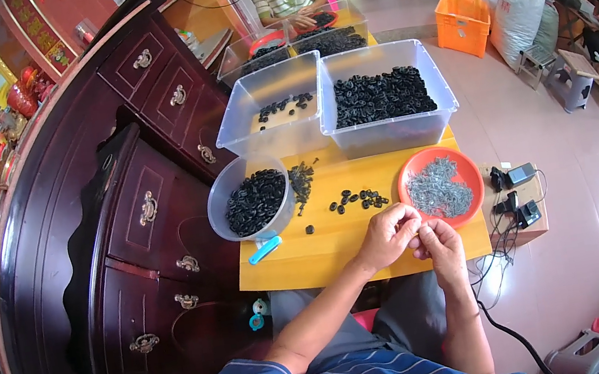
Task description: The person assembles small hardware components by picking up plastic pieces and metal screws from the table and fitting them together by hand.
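While the left hand (pixel 392 236) and the right hand (pixel 442 246) pinch close together, what they grasp, if anything, I cannot tell. Steady wrists and light pressure should help. From them, silvery wire pieces (pixel 437 192) in the red bowl (pixel 475 184) lie at one o'clock, black ovals (pixel 364 195) at ten. The table (pixel 326 257) ends near at six; barer wood opens toward nine.

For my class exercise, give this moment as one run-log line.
left hand: grip closed | right hand: grip closed, beside left | anything held: unclear | nearest: red bowl of silvery pieces
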Motion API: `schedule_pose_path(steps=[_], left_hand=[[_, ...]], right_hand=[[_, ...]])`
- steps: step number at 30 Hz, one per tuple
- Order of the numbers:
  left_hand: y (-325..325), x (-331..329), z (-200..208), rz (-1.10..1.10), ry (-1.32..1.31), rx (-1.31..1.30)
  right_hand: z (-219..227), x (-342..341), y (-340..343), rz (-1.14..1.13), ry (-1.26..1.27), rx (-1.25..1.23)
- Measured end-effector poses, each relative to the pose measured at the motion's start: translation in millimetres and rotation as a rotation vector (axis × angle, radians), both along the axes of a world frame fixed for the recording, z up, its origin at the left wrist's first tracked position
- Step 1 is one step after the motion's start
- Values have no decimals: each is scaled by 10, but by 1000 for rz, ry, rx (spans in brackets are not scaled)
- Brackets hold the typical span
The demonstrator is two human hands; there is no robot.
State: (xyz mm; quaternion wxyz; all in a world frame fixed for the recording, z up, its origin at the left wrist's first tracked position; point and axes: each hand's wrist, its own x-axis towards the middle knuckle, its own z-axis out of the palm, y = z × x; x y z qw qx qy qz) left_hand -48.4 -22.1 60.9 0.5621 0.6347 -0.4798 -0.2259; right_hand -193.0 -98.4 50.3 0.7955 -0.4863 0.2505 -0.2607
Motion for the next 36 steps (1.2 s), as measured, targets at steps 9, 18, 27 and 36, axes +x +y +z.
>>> schedule_pose_path(steps=[9, 18, 27, 36], left_hand=[[136, -66, 240, -60, -172, -74], [228, 5, 178, -22, -178, -31], [212, 17, 114, 68, -157, -20], [247, -186, 37, 65, -59, 12]], right_hand=[[-55, -92, -57, 54, 42, 12], [9, -27, 23, 74, 62, -14], [-17, 67, 21, -24, 158, -133], [-89, -27, 145, -62, -9, -151]])
